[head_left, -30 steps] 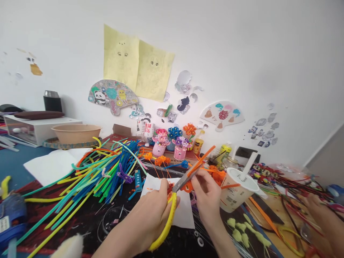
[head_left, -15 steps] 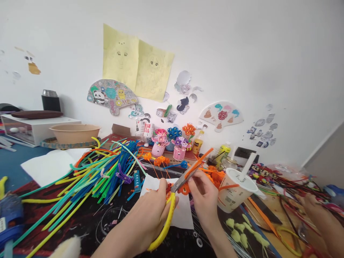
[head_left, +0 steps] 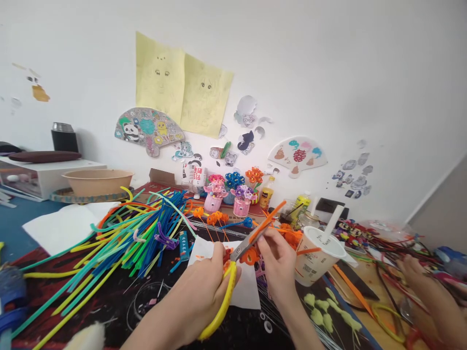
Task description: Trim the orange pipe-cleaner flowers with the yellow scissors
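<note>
Yellow-handled scissors [head_left: 239, 250] are in my left hand [head_left: 204, 279], whose fingers are closed around the grip. Their blades point up and right, lying along an orange pipe cleaner [head_left: 274, 212]. My right hand [head_left: 279, 260] pinches the orange pipe cleaner near the blades, thumb and fingertips together. Just below the blades shows a looped orange pipe-cleaner flower [head_left: 250, 256]; whether my right fingers hold it too I cannot tell. Under both hands lies a white paper sheet [head_left: 246, 289] with orange bits on it.
A large bundle of coloured pipe cleaners [head_left: 146, 238] spreads on the left. A lidded cup with a straw [head_left: 314, 260] stands close beside my right hand. Small flower pots [head_left: 241, 208] line the back. Another person's hand [head_left: 419, 282] is at the right, near yellow-handled scissors [head_left: 386, 323].
The view has shifted slightly, so the scene sits a little further left. Both hands and the scissors keep nearly the same pose.
</note>
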Demonstrator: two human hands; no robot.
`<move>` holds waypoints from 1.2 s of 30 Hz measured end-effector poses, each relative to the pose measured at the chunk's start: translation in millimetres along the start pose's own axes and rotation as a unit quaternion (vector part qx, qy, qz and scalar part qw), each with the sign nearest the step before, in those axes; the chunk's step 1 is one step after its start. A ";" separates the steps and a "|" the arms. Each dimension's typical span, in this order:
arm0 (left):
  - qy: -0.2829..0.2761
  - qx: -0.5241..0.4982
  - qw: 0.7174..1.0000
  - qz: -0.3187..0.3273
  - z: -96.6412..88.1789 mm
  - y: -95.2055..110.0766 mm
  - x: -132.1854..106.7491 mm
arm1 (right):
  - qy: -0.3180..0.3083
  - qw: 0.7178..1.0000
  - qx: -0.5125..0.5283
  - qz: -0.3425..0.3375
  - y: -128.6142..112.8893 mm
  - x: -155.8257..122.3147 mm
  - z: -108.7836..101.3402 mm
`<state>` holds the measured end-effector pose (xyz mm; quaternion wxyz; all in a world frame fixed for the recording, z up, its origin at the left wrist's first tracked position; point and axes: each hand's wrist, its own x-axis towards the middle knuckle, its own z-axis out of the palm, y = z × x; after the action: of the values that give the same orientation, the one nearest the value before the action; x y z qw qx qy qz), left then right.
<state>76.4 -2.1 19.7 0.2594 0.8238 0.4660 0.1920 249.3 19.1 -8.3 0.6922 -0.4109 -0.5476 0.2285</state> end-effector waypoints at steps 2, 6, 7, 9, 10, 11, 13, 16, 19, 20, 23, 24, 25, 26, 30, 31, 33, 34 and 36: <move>-0.005 -0.015 1.000 0.004 -1.1 2.0 -1.0 | -0.009 1.000 -0.002 -0.002 -1.7 -1.2 1.2; -0.015 -0.018 1.000 -0.011 -1.0 5.2 -1.2 | -0.015 1.000 -0.009 -0.016 -4.7 -2.2 2.4; -0.012 -0.016 1.000 -0.017 -0.6 5.7 -1.1 | -0.014 1.000 -0.014 -0.019 -5.2 -2.0 2.4; -0.008 -0.015 1.000 -0.018 0.5 5.7 -1.2 | -0.016 0.999 -0.029 -0.025 -5.8 -1.4 2.3; -0.007 -0.017 1.000 -0.012 1.0 5.3 -1.3 | -0.019 0.999 -0.036 -0.027 -6.1 -1.1 2.2; -0.008 -0.019 1.000 -0.006 1.5 4.5 -1.4 | -0.020 0.999 -0.040 -0.029 -6.3 -0.8 2.2; -0.011 -0.021 1.000 0.002 2.5 2.5 -1.3 | -0.018 0.999 -0.039 -0.028 -6.6 -0.6 2.2; -0.010 -0.016 1.000 -0.004 3.3 0.6 -0.8 | -0.010 0.999 -0.033 -0.029 -6.6 -1.4 2.6; -0.008 -0.022 1.000 -0.005 2.2 1.9 -0.3 | -0.017 0.999 -0.037 -0.026 -5.7 -3.7 3.8; -0.007 -0.023 1.000 -0.007 1.7 2.7 -0.2 | -0.021 0.999 -0.037 -0.022 -5.4 -4.5 4.3; -0.008 -0.020 1.000 -0.015 0.8 5.0 0.4 | -0.024 0.999 -0.039 -0.019 -4.8 -6.4 5.5; -0.010 -0.018 1.000 -0.015 0.9 5.4 0.5 | -0.024 0.999 -0.043 -0.020 -4.6 -6.7 5.6; -0.009 -0.016 1.000 -0.013 1.1 5.5 0.7 | -0.022 0.998 -0.047 -0.021 -4.3 -6.8 5.6; -0.008 -0.015 1.000 -0.010 1.5 5.4 0.7 | -0.021 0.998 -0.053 -0.020 -4.1 -6.7 5.4; -0.003 -0.019 1.000 -0.004 3.2 3.0 0.3 | -0.023 0.998 -0.060 -0.023 -3.0 -5.2 4.4; -0.003 -0.020 1.000 -0.003 3.4 2.3 0.3 | -0.028 0.997 -0.060 -0.026 -2.9 -4.9 4.3; 0.002 -0.023 1.000 -0.002 3.4 1.4 0.5 | -0.041 0.997 -0.059 -0.032 -3.1 -4.6 4.4; 0.006 -0.025 1.000 -0.004 3.3 1.2 0.9 | -0.045 0.997 -0.060 -0.033 -3.3 -4.7 4.4; 0.007 -0.029 0.999 -0.012 3.0 1.0 1.6 | -0.050 0.996 -0.064 -0.033 -3.8 -4.8 4.5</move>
<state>79.6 -1.9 18.0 0.2826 0.8090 0.4717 0.2079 243.1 14.7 -7.6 0.6432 -0.4243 -0.6084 0.1899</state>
